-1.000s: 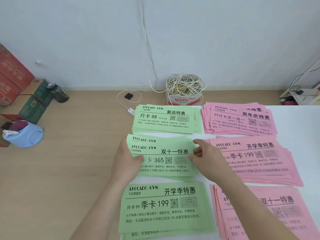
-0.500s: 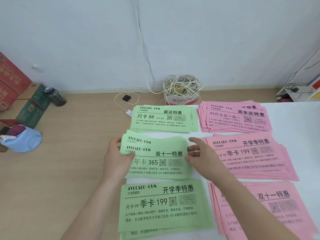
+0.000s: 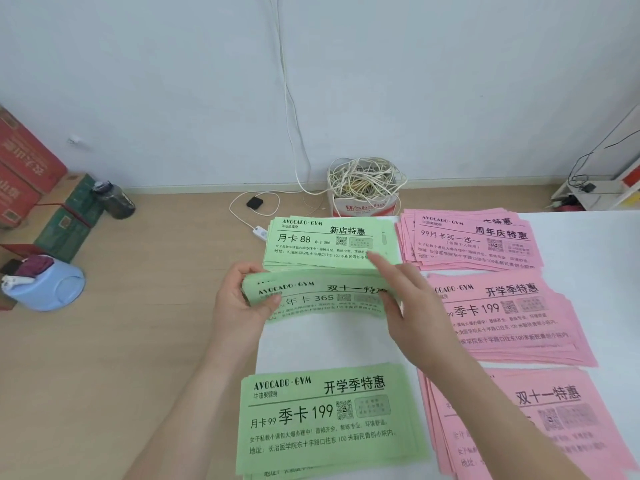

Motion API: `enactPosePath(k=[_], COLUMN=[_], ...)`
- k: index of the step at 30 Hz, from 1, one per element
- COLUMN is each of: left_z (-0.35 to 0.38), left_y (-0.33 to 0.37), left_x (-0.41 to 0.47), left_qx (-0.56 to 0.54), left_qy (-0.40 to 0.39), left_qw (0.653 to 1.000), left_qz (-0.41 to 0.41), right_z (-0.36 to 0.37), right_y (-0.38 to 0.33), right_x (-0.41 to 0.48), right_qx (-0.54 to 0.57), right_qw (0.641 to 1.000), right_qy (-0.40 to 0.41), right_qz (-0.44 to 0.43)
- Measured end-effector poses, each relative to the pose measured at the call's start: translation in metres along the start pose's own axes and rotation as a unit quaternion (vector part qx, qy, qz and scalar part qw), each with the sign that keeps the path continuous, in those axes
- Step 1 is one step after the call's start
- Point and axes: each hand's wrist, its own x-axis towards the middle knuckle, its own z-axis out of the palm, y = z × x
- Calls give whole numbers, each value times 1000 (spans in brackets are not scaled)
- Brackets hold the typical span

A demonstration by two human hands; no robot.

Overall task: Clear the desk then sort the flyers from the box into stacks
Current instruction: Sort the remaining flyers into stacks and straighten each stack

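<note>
Green flyers (image 3: 322, 297) bow between left hand (image 3: 239, 303) and right hand (image 3: 412, 313), each gripping one end.

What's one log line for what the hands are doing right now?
step: sorting | left hand: grips green flyers | right hand: holds other end | shape: bowed
</note>
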Motion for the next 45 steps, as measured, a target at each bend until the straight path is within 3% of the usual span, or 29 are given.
enactPosePath(k=[3,6,9,11,13,16,19,26,30,37,41,45], left_z=[-1,-4,-1,4,7,3,1,2,2,5,9,11], left_y=[-9,-8,-7,-8,-11,-16,-16,-19,-23,-15,-21,-28], left_x=[-3,-4,-5,-4,-2,-1,-4,-9,-9,-9,-11,-7], left_qx=[20,150,168,136,118,116,143,156,177,107,94,113], left_qy=[7,-17,-28,-13,-1,5,12,29,-2,37,32,17], left_qw=[999,982,978,986,990,991,985,978,980,992,995,993], left_qz=[41,114,120,95,71,62,97,132,95,50,11,-27], right_z=[7,9,13,18,21,24,26,24,26,30,35,40], right_y=[7,3,-6,-12,-20,-14,-3,-5,-3,-3,-11,-13], right_x=[-6,-7,-6,-6,-5,-8,-12,-9,-16,-17,-23,-20], right_qx=[13,117,278,328,299,136,70,77,98,85,188,212], right_qw=[1000,990,942,922,937,984,994,991,993,992,971,963], right_qy=[2,31,52,60,64,81,61,108,9,86,89,84], right_qz=[15,74,180,195,170,76,51,32,68,45,121,144])
